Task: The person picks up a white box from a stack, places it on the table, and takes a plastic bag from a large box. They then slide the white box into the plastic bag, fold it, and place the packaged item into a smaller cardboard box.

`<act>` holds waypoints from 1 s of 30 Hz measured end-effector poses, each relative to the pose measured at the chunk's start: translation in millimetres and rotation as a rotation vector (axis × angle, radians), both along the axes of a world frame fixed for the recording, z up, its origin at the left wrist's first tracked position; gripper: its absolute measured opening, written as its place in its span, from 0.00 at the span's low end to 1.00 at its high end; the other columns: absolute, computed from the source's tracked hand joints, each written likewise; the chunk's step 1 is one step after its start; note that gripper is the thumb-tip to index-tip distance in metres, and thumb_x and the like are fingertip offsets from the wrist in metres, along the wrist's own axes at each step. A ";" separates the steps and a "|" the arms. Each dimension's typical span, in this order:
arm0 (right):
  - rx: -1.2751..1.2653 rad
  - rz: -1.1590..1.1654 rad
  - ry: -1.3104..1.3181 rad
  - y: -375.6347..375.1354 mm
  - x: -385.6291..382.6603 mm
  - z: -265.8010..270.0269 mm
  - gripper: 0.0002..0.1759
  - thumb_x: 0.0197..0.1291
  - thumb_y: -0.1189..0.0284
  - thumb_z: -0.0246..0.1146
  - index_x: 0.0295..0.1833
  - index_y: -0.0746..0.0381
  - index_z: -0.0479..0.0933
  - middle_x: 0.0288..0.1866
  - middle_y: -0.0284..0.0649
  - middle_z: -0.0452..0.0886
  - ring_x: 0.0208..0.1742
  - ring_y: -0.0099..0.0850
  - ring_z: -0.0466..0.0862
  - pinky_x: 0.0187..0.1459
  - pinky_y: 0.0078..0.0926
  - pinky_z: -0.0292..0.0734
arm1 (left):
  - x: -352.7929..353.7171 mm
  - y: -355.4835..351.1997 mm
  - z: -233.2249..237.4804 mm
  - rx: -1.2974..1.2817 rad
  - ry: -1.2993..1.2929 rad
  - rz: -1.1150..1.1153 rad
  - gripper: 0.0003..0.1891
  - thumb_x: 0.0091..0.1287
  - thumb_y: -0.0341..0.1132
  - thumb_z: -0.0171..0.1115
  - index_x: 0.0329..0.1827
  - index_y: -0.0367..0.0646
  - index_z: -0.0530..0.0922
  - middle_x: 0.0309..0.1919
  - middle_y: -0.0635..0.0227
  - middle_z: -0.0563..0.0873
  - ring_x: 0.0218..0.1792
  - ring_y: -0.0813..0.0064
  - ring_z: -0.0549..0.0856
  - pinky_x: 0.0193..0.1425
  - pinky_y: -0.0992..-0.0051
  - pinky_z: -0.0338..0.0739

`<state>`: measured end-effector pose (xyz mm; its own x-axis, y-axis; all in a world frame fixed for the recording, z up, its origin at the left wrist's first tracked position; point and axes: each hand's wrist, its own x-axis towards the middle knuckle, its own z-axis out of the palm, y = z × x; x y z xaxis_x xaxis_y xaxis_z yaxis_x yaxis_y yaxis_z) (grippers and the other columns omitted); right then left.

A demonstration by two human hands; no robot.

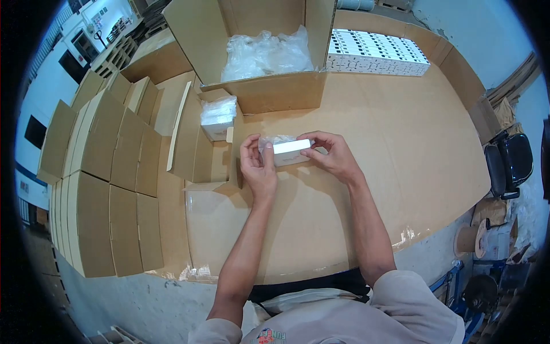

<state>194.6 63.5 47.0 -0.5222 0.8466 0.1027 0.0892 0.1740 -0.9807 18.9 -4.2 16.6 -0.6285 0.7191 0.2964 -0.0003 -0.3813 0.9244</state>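
Observation:
A small white box point(291, 153) is held between my two hands above the cardboard-covered table. My left hand point(259, 163) grips its left end, where clear plastic bag material point(275, 140) bunches up around it. On the other end, the fingers of my right hand point(330, 153) pinch the box near its right edge. Just left of my hands stands an opened brown carton point(200, 163). Several plastic-wrapped white boxes point(217, 119) sit in its far part, and its near part shows bare cardboard.
Behind, a large open carton point(275, 94) holds crumpled clear plastic bags point(266, 54). White boxes with dark marks point(378, 53) stand in rows at the far right. Closed brown cartons point(103, 195) are stacked along the left. A black chair point(509, 163) is beyond the right edge.

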 end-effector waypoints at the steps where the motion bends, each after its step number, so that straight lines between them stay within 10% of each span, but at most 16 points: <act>1: -0.005 -0.001 0.002 0.1 -0.3 0.0 0.17 0.63 0.80 0.72 0.58 0.66 0.85 0.52 0.36 0.89 0.52 0.25 0.85 0.55 0.26 0.81 | 1.4 2.1 -1.5 0.046 0.082 0.062 0.17 0.73 0.27 0.67 0.62 0.39 0.76 0.45 0.67 0.85 0.53 0.75 0.82 0.59 0.74 0.76; 8: -0.044 0.030 -0.005 -0.4 2.2 4.5 0.17 0.65 0.80 0.70 0.59 0.67 0.84 0.52 0.36 0.89 0.53 0.25 0.85 0.55 0.27 0.80 | -6.5 -20.0 16.1 0.200 1.147 0.257 0.20 0.60 0.26 0.76 0.54 0.46 0.81 0.48 0.68 0.88 0.58 0.55 0.81 0.78 0.47 0.63; 14: -0.017 0.042 -0.003 0.3 3.0 5.1 0.17 0.64 0.80 0.70 0.59 0.66 0.85 0.51 0.37 0.89 0.53 0.26 0.85 0.55 0.27 0.80 | -7.7 -13.6 12.1 0.028 0.959 0.065 0.17 0.60 0.27 0.76 0.51 0.47 0.82 0.48 0.70 0.88 0.58 0.59 0.81 0.81 0.45 0.57; 23: -0.043 0.028 -0.010 0.4 3.1 7.9 0.17 0.62 0.83 0.70 0.57 0.65 0.86 0.51 0.35 0.87 0.53 0.25 0.83 0.55 0.27 0.78 | -16.0 -3.8 -3.6 -0.134 0.236 -0.324 0.18 0.68 0.26 0.74 0.58 0.38 0.77 0.49 0.67 0.85 0.52 0.78 0.82 0.58 0.76 0.77; 30: 0.199 -0.025 -0.048 2.4 4.2 0.3 0.26 0.56 0.81 0.74 0.62 0.60 0.82 0.63 0.37 0.80 0.58 0.27 0.80 0.56 0.30 0.77 | -15.8 0.3 -5.3 -0.142 0.047 -0.397 0.19 0.68 0.26 0.74 0.59 0.38 0.77 0.50 0.68 0.85 0.52 0.80 0.82 0.58 0.78 0.77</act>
<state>198.8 65.9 47.2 -0.5097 0.8248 0.2449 0.1420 0.3613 -0.9216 3.1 -3.9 11.3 -0.2829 0.9383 0.1988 -0.0785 -0.2292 0.9702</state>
